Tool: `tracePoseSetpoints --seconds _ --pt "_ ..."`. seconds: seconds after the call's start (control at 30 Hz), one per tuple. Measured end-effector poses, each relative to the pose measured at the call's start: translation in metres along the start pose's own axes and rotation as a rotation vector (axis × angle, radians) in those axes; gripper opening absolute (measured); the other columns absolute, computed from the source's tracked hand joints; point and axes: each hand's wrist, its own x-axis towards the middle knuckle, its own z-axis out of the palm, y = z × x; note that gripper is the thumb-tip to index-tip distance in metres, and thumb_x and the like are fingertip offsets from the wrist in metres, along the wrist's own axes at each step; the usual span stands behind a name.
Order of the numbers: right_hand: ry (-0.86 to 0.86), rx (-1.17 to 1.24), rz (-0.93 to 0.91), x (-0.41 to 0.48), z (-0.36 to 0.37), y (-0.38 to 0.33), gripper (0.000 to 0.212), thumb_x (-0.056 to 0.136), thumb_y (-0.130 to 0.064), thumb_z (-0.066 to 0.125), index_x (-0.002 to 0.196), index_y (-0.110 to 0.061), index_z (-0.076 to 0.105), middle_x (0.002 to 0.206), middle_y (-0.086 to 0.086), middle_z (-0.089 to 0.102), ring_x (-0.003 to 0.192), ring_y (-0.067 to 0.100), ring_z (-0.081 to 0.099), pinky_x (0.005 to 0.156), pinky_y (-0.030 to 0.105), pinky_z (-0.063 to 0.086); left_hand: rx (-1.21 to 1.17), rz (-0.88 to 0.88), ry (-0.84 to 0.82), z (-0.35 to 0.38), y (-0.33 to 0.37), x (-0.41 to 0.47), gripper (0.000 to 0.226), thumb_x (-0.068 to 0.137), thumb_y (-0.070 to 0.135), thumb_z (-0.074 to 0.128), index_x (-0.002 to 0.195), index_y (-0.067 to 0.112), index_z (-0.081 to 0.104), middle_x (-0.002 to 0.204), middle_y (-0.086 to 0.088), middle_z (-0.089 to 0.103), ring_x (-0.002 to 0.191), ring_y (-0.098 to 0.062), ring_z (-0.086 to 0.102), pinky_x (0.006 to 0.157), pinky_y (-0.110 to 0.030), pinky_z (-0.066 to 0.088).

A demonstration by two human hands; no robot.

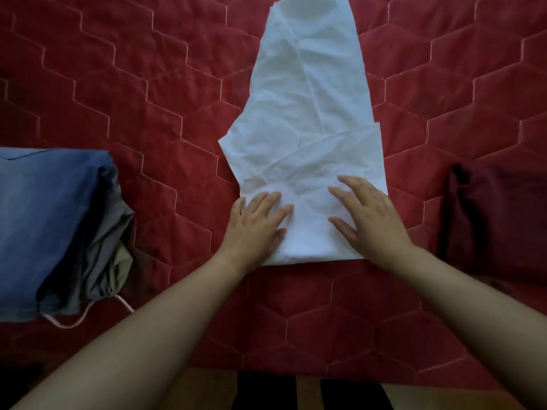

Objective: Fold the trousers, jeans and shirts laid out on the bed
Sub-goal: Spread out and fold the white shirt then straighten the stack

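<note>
White trousers [307,119] lie lengthwise down the middle of the red quilted bed [148,113], doubled leg on leg, with the waist end nearest me. My left hand [254,223] rests flat on the near left corner of the white cloth, fingers spread. My right hand [367,217] lies flat on the near right part, fingers apart. Neither hand grips the fabric.
A pile of folded clothes [53,229] with blue jeans on top and grey-green cloth beneath sits at the left, a pale cord [88,315] trailing from it. A dark maroon folded garment [497,220] lies at the right. The bed's near edge [296,371] runs along the bottom.
</note>
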Motion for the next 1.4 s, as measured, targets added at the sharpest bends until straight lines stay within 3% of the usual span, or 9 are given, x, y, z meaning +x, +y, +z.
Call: tracePoseSetpoints --seconds 0.13,0.33,0.43,0.53,0.63,0.87,1.03,1.17,1.4 --pt "-0.038 -0.018 -0.071 -0.042 -0.002 -0.005 0.038 0.073 -0.019 0.078 0.107 -0.007 0.066 0.12 0.018 0.059 0.111 0.036 0.057 0.082 0.046 0.047 -0.034 0.058 0.076 0.004 0.005 -0.039 0.034 0.079 0.025 0.069 0.112 0.021 0.063 0.121 -0.008 0.059 0.108 -0.026 0.058 0.087 -0.046 0.042" --pt "-0.105 -0.008 -0.048 -0.068 0.012 0.004 0.043 0.07 -0.018 0.079 0.107 -0.006 0.063 0.122 0.016 0.056 0.111 0.035 0.056 0.082 0.044 0.045 -0.063 -0.05 -0.085 0.019 0.012 -0.062 0.053 0.083 0.033 0.061 0.133 0.025 0.047 0.142 -0.004 0.042 0.129 -0.021 0.04 0.101 -0.049 0.031" --pt "-0.065 0.016 -0.044 -0.06 0.01 0.005 0.03 0.07 -0.006 0.075 0.099 -0.005 0.067 0.116 0.016 0.061 0.104 0.034 0.061 0.077 0.044 0.048 -0.092 -0.049 -0.074 0.015 0.008 -0.056 0.051 0.082 0.012 0.057 0.131 0.023 0.05 0.139 -0.005 0.045 0.126 -0.022 0.044 0.1 -0.048 0.03" --pt "-0.045 0.041 -0.049 -0.051 -0.004 0.002 0.01 0.078 -0.005 0.07 0.089 -0.004 0.069 0.101 0.012 0.067 0.087 0.032 0.066 0.068 0.04 0.05 -0.106 -0.047 -0.052 -0.004 0.006 -0.045 0.039 0.082 0.004 0.049 0.118 0.016 0.06 0.116 -0.005 0.061 0.103 -0.028 0.059 0.088 -0.039 0.036" --pt "-0.087 0.039 -0.029 -0.053 -0.03 -0.006 0.009 0.085 -0.01 0.063 0.092 -0.007 0.067 0.096 0.007 0.067 0.08 0.032 0.065 0.062 0.037 0.049 -0.165 0.015 -0.038 -0.035 0.007 -0.044 0.027 0.078 0.002 0.054 0.102 0.006 0.066 0.091 -0.012 0.066 0.077 -0.036 0.063 0.066 -0.04 0.045" --pt "-0.117 0.02 -0.061 -0.057 -0.126 -0.034 0.014 0.086 -0.011 0.062 0.098 -0.006 0.065 0.09 0.008 0.065 0.075 0.033 0.064 0.056 0.036 0.047 -0.306 0.035 0.049 -0.118 0.014 -0.064 0.025 0.079 0.015 0.053 0.101 0.009 0.064 0.091 -0.01 0.067 0.081 -0.034 0.063 0.061 -0.038 0.048" --pt "0.046 -0.048 -0.101 0.043 -0.146 -0.02 0.021 0.09 -0.015 0.058 0.108 -0.005 0.065 0.098 0.014 0.067 0.086 0.037 0.063 0.068 0.043 0.048 -0.335 -0.216 0.218 -0.143 -0.021 0.012 0.029 0.081 0.013 0.052 0.108 0.016 0.061 0.102 -0.007 0.066 0.091 -0.031 0.061 0.066 -0.032 0.039" --pt "0.155 -0.07 -0.015 0.111 -0.114 -0.004 0.036 0.087 -0.02 0.062 0.12 -0.006 0.058 0.122 0.013 0.059 0.113 0.033 0.053 0.088 0.045 0.04 -0.177 -0.368 0.229 -0.117 -0.041 0.061 0.049 0.085 0.024 0.055 0.133 0.021 0.044 0.135 -0.004 0.044 0.122 -0.027 0.042 0.096 -0.047 0.035" --pt "-0.195 -0.073 -0.042 0.086 -0.029 0.012 0.045 0.093 -0.033 0.05 0.134 -0.016 0.047 0.15 0.008 0.032 0.138 0.027 0.029 0.106 0.046 0.022 -0.057 0.031 -0.062 -0.039 -0.027 0.053 0.048 0.091 0.036 0.046 0.139 0.03 0.04 0.151 -0.002 0.031 0.137 -0.02 0.03 0.105 -0.048 0.022"
